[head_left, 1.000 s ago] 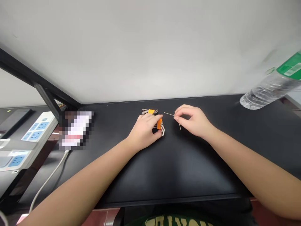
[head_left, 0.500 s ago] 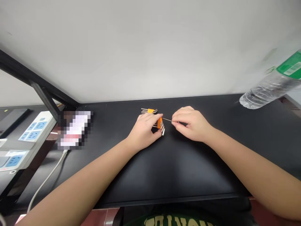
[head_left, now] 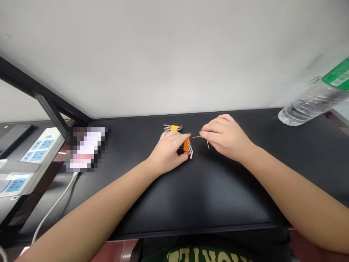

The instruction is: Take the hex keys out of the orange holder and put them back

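The left hand [head_left: 169, 151] is clamped around the orange hex-key holder [head_left: 186, 145]. Just beside it, the right hand [head_left: 225, 140] pinches a thin hex key [head_left: 195, 137], whose long arm runs level from the fingertips toward the holder, tip nearly touching it.

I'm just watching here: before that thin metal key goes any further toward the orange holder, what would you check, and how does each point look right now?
1. Left hand steadying the orange holder: ok, fingers rest on it.
2. Right hand gripping the thin hex key: ok, pinched between fingertips.
3. Key tip lined up with a free slot: cannot tell, too small to see.
4. Holder flat on the black table: cannot tell, the hand covers part of it.
5. Plastic bottle away from the hands: ok, far right.
6. White cable away from the hands: ok, far left.
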### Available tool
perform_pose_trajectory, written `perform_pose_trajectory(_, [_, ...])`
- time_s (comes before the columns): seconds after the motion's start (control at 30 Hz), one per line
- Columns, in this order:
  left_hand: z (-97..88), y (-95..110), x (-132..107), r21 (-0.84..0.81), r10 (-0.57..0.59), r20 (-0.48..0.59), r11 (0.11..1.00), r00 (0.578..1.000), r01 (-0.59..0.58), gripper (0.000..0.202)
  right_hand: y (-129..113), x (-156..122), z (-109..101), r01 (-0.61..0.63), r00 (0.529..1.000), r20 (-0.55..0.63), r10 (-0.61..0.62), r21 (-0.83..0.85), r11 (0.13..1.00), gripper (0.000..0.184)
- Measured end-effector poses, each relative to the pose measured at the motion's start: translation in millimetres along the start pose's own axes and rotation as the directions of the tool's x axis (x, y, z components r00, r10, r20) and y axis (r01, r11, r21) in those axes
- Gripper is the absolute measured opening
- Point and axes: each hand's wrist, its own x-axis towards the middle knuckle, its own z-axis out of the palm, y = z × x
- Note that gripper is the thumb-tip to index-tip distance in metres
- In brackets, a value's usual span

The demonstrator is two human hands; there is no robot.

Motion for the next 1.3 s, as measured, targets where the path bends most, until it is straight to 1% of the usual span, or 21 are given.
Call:
perform_pose_trajectory(0.1, [-0.7,0.8,0.4,-0.020,-0.008,0.029,1.000,1.000,0.009,0.046,1.5,-0.3,0.8,0.037,0.999,-0.003,-0.037,-0.012,0.999,0.030])
perform_pose_trajectory(0.23, [-0.6,-0.2,0.0,-0.063,0.008,0.026,0.998,1.000,-0.007,0.047,2.7,-1.0,-0.1,0.077,0.997,0.012,-0.078,0.023,0.997,0.035])
perform_pose_trajectory(0.37, [-0.1,-1.5,-0.4,-0.163,0.005,0.033,0.987,0.999,0.000,0.048,3.0,-0.1,-3.8,0.069,0.996,0.050,-0.073,0.086,0.994,0.036])
perform_pose_trajectory(0.47, [-2.2,-2.2,0.7,-0.239,-0.006,0.044,0.971,0.999,0.017,0.049,2.8,0.9,-6.0,0.082,0.995,0.050,-0.088,0.124,0.989,0.033])
perform_pose_trajectory(0.53, [-5.2,-2.3,2.1,-0.291,-0.013,0.072,0.956,0.997,0.034,0.049,3.1,0.7,-6.9,0.106,0.993,0.041,-0.113,0.143,0.984,0.030])
perform_pose_trajectory(0.6, [-9.1,-1.4,3.8,-0.355,-0.022,0.124,0.933,0.992,0.065,0.051,3.4,-0.2,-6.5,0.137,0.988,0.044,-0.145,0.145,0.980,0.028])
perform_pose_trajectory(0.7, [-13.9,1.5,6.1,-0.421,-0.014,0.202,0.902,0.979,0.100,0.048,2.9,-1.8,-2.2,0.164,0.982,0.075,-0.176,0.139,0.977,0.030])
perform_pose_trajectory(0.8, [-15.1,4.2,7.3,-0.408,0.006,0.207,0.909,0.978,0.081,0.040,0.1,-2.6,6.5,0.152,0.981,0.101,-0.164,0.117,0.981,0.031])
perform_pose_trajectory(0.93, [-13.1,4.9,6.5,-0.391,-0.008,0.157,0.918,0.988,0.069,0.043,-5.9,-2.3,17.9,0.096,0.992,0.076,-0.101,0.065,0.993,0.028])
perform_pose_trajectory(1.03, [-12.0,4.7,5.8,-0.424,-0.043,0.117,0.901,0.992,0.089,0.042,-9.1,-1.6,22.3,0.052,0.997,0.052,-0.053,0.025,0.998,0.028])
perform_pose_trajectory(1.1, [-11.7,4.5,5.5,-0.429,-0.070,0.108,0.896,0.992,0.110,0.043,-7.8,-1.7,23.0,0.027,0.997,0.067,-0.026,-0.012,1.000,0.030])
perform_pose_trajectory(1.13, [-11.5,4.3,5.2,-0.421,-0.081,0.100,0.899,0.992,0.116,0.045,-5.6,-2.2,22.8,-0.003,0.997,0.081,0.006,-0.042,0.999,0.031])
perform_pose_trajectory(1.2, [-11.0,3.8,4.1,-0.388,-0.096,0.084,0.914,0.992,0.121,0.048,2.0,-4.1,22.1,-0.102,0.986,0.124,0.115,-0.107,0.989,0.032])
perform_pose_trajectory(1.27, [-10.3,3.5,2.6,-0.350,-0.108,0.079,0.928,0.991,0.129,0.052,11.7,-6.6,21.6,-0.226,0.952,0.176,0.249,-0.137,0.964,0.027])
perform_pose_trajectory(1.3, [-10.1,3.5,1.9,-0.330,-0.110,0.083,0.935,0.990,0.132,0.055,16.1,-7.8,21.5,-0.273,0.932,0.211,0.295,-0.127,0.953,0.023])
